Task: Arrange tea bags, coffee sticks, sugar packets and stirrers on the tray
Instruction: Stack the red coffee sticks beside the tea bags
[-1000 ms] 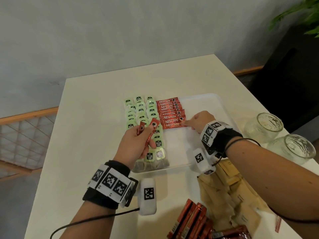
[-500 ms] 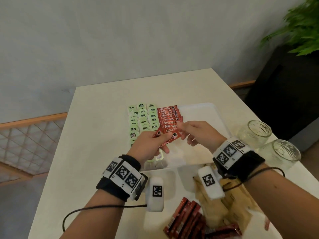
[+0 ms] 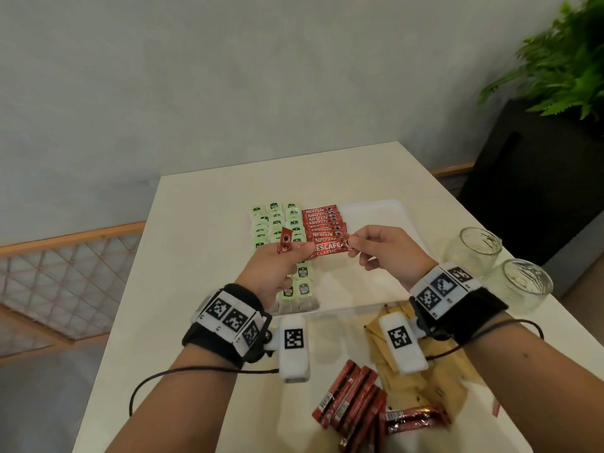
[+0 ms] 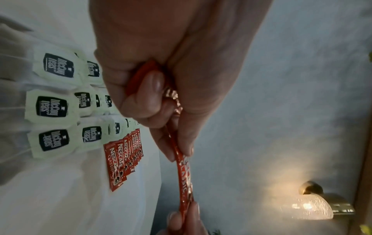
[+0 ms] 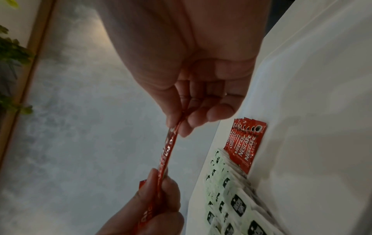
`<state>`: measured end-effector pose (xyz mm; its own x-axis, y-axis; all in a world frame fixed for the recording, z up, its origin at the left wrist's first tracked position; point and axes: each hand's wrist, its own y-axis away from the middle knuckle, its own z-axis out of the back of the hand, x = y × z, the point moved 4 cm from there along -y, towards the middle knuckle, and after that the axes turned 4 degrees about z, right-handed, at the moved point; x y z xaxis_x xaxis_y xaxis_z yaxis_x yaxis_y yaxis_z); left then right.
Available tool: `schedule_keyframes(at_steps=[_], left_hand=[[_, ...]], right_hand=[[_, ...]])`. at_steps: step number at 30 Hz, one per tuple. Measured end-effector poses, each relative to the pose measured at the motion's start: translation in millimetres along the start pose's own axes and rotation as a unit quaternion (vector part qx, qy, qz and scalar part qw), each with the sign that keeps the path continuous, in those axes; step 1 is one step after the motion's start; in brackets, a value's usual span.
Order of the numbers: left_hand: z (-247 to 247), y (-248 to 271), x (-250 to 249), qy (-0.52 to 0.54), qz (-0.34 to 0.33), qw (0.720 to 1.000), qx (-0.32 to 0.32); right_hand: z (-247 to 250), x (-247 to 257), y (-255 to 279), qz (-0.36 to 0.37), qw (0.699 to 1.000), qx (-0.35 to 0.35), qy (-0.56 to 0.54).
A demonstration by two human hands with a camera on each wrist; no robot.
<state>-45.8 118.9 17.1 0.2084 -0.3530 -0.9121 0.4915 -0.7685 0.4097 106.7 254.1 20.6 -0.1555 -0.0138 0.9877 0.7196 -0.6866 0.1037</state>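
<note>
Tray (image 3: 389, 210) sits on cream table (image 3: 202, 230) near wall (image 3: 228, 76).

table (image 3: 202, 223) | on it: tray (image 3: 376, 207), two glass jars (image 3: 474, 246), loose coffee sticks (image 3: 353, 400), brown packets (image 3: 434, 380)

Two clear glass jars (image 3: 474, 248) (image 3: 519, 285) stood side by side at the right edge of the pale table (image 3: 202, 230). A green potted plant (image 3: 562, 60) filled the upper right corner above a black stand (image 3: 523, 178). A wooden lattice railing (image 3: 62, 273) ran along the left. A glowing wall lamp (image 4: 310, 205) showed at the lower right of the left wrist view.
</note>
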Motion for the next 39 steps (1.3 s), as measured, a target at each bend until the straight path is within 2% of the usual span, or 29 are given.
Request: schedule_keyframes(at_steps=[5,8,10,14,18,21,23,25,27,31,39], left_hand=[[-6.0,3.7,-6.7,-0.097,-0.055,0.993,-0.043],[-15.8,5.8,-9.4,-0.136,-0.1,0.985,-0.035],[-17.4,3.6,-9.1,-0.137,-0.107,0.984,-0.041],[-9.1,-3.9,-11.2,-0.126,-0.106,0.984,-0.07],[-6.1,-16.4,-21.9,-0.151,-0.14,0.974,-0.094],[-4.3,-25.6,-29.8,-0.146,-0.118,0.977,-0.097],[-1.8,-30.9,-31.9,-0.14,-0.085,0.981,-0.107],[1.4,-36.7,-30.8,-0.088,-0.051,0.988,-0.117],[3.9,-42.0,-27.5,-0.047,-0.04,0.99,-0.124],[10.0,-51.9,-16.9,-0.027,-0.022,0.992,-0.121],[14.8,-59.3,-5.5,0.031,0.009,0.995,-0.094]], right_hand=[[-0.7,7.0,-6.5,-0.01,0.997,0.021,0.069],[-12.5,10.0,-11.1,-0.01,0.986,0.093,0.138],[-16.9,9.9,-15.1,-0.014,0.983,0.116,0.144],[0.3,10.9,-27.4,-0.018,0.988,0.076,0.134],[14.2,10.8,-41.2,-0.031,0.996,0.063,0.056],[21.1,1.0,-52.1,-0.062,0.996,0.048,0.046],[27.1,-16.6,-58.1,-0.085,0.988,0.025,0.123],[30.9,-35.5,-62.2,-0.107,0.968,0.01,0.226],[29.7,-49.6,-64.7,-0.131,0.953,0.005,0.272],[20.3,-64.8,-72.9,-0.159,0.946,-0.011,0.281],[16.8,-72.6,-87.9,-0.15,0.941,-0.077,0.294]])
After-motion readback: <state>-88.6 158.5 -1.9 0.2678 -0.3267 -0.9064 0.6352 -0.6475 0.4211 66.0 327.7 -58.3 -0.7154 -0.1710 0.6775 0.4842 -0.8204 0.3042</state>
